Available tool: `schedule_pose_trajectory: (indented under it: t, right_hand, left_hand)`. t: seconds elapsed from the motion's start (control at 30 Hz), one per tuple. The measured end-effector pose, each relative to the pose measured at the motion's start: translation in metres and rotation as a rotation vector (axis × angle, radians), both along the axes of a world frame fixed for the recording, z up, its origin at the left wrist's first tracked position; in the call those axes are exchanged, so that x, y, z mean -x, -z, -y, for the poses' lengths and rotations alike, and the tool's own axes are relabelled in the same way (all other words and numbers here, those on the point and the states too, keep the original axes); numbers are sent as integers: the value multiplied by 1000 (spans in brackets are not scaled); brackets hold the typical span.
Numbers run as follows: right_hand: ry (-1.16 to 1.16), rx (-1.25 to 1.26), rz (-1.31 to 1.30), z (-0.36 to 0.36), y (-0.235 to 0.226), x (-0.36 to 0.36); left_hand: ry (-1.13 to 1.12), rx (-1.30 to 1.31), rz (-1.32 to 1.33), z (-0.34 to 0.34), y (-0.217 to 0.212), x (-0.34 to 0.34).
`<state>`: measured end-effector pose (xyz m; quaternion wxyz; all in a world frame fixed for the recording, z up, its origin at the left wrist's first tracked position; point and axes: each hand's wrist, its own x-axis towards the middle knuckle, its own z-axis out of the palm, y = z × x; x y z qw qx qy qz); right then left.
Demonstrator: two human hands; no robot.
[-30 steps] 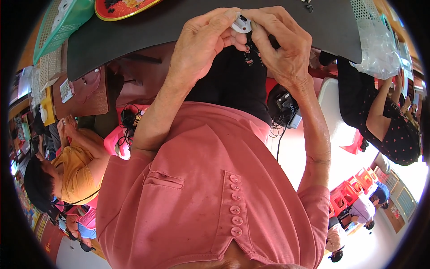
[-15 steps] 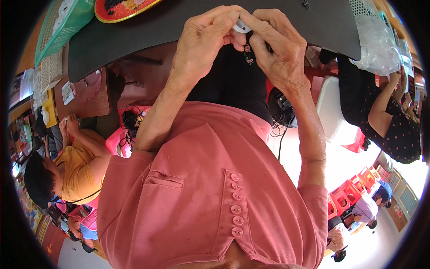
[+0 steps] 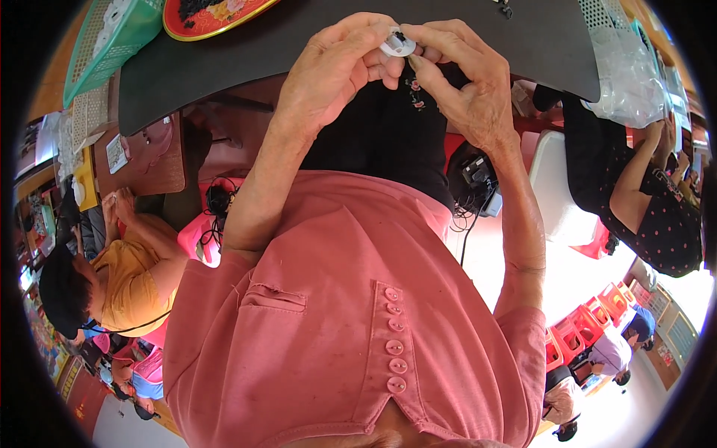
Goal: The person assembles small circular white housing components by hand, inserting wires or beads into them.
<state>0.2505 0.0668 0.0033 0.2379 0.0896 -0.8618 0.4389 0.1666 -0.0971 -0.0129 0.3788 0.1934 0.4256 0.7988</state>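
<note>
A small round white plastic part (image 3: 396,46), with a small black piece (image 3: 400,35) in its upper side, is held over the near edge of the dark table. My left hand (image 3: 336,71) pinches its left side between thumb and fingers, the other fingers curled below. From the right, my right hand (image 3: 474,86) has its index finger near the black piece and its thumb at the part's lower rim. Its remaining fingers are bent and partly hidden.
On the dark tabletop (image 3: 299,45) stand a red, gold-rimmed plate (image 3: 224,31) of small black and yellowish pieces and a green basket (image 3: 112,63) of white parts. Small black bits (image 3: 506,10) lie farther right. A clear plastic bag (image 3: 631,82) hangs at the right corner. Co-workers sit on both sides.
The white part has turned and now shows more of its face, with the black piece visible. My right thumb has straightened and moved down; both hands stay close together.
</note>
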Motion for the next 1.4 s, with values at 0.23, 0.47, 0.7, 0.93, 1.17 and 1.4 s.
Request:
schedule_pose_trajectory:
  t: [0.23, 0.47, 0.7, 0.93, 1.17, 1.4]
  right_hand:
    - [38, 26, -3, 1, 1, 0]
    - [75, 8, -65, -3, -3, -3]
    - [-99, -152, -94, -8, -11, 3]
    - [-152, -232, 38, -9, -17, 3]
    - [-187, -421, 8, -12, -22, 7]
    - [-172, -440, 94, -4, -25, 6]
  left_hand:
    - [-28, 59, -12, -1, 3, -9]
    - [-34, 32, -7, -1, 1, -7]
    - [-18, 81, -27, -2, -3, -9]
    - [-32, 220, -135, -1, 2, -8]
    - [-20, 216, -141, 1, -4, -10]
    - [-39, 254, -181, 1, 1, -10]
